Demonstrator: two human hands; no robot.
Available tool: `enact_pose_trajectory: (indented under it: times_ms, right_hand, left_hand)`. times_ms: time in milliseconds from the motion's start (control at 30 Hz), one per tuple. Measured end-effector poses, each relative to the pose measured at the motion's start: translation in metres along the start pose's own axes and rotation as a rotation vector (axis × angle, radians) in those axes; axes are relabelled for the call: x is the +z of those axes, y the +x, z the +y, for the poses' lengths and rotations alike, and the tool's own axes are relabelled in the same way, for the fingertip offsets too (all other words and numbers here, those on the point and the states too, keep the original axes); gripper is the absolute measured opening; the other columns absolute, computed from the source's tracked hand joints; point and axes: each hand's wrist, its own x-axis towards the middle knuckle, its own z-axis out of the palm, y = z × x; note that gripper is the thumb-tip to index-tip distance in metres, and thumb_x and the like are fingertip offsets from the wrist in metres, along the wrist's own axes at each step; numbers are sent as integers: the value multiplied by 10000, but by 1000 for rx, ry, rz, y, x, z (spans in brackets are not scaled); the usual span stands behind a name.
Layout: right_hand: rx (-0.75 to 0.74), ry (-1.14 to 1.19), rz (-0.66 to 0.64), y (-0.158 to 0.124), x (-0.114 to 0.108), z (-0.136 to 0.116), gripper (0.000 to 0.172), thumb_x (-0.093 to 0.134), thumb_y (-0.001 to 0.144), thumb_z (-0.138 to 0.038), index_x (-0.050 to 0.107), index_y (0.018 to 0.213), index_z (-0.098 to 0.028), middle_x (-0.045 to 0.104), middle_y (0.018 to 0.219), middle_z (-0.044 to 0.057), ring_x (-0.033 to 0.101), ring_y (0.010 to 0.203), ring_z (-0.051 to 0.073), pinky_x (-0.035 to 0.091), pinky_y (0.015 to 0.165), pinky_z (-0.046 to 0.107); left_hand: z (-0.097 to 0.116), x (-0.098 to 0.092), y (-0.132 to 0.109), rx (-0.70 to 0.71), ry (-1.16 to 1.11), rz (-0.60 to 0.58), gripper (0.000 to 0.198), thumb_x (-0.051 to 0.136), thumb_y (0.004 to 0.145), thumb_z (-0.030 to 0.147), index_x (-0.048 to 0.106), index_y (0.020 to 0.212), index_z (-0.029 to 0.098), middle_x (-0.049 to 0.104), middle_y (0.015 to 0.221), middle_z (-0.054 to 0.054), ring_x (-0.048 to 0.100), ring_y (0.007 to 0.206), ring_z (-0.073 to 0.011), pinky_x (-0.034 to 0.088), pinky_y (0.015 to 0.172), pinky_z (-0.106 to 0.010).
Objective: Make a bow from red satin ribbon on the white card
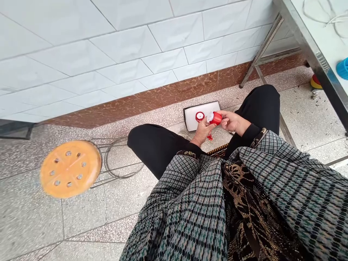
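Note:
Between my knees, both hands grip a small red spool (215,117) with a white end; a short red strand hangs below it. My left hand (201,131) is closed under the spool's left side. My right hand (231,121) pinches its right side with closed fingers. Just beyond them on the floor lies a white tray (210,108) with a dark rim, and a red ring-shaped roll (199,116) rests in it. I sit with black-trousered legs spread, wearing a checked coat.
An orange round stool (70,168) with a wire frame stands on the floor to the left. A metal-edged table (317,54) runs along the upper right, with a blue object (343,68) on it. A white tiled wall rises behind the tray.

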Motion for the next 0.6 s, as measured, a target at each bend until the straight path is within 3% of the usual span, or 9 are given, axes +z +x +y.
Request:
enact_pose_trajectory:
  times_ms: [100,233,333,500,600]
  right_hand:
    - [60,58,113,-3,4,4,247,506,1066,-214,557,830,-166,442,437,-87,244,274,10,281,287,89]
    - [-189,51,103,1,11,23,218,568,1059,-203,597,849,-153,536,507,-64,319,318,16,361,334,106]
    - [-294,48,156,7,12,30,222,567,1061,-183,612,848,-138,525,503,-72,327,325,15,345,338,113]
    - [-367,100,311,8,8,20,244,564,1060,-171,576,817,-152,525,493,-74,342,321,13,335,339,110]
    - [-352,92,325,5,8,14,257,538,1074,-180,560,818,-159,528,493,-70,344,319,15,332,336,110]
  left_hand:
    - [0,0,0,7,-30,12,690,935,570,564,608,1043,182,453,498,123,311,351,-35,192,386,-217]
    - [-2,4,0,13,-56,107,656,901,590,622,592,959,175,433,467,122,306,350,-37,190,382,-219]
    - [-4,8,1,-15,-49,137,655,899,589,616,590,958,171,434,452,125,310,344,-44,191,368,-212]
    - [-4,12,2,-44,-35,227,536,842,680,585,594,931,181,466,470,111,338,340,-49,164,362,-197]
    - [-3,13,1,-35,-32,185,487,821,699,586,603,847,177,449,468,105,324,338,-44,180,362,-201]
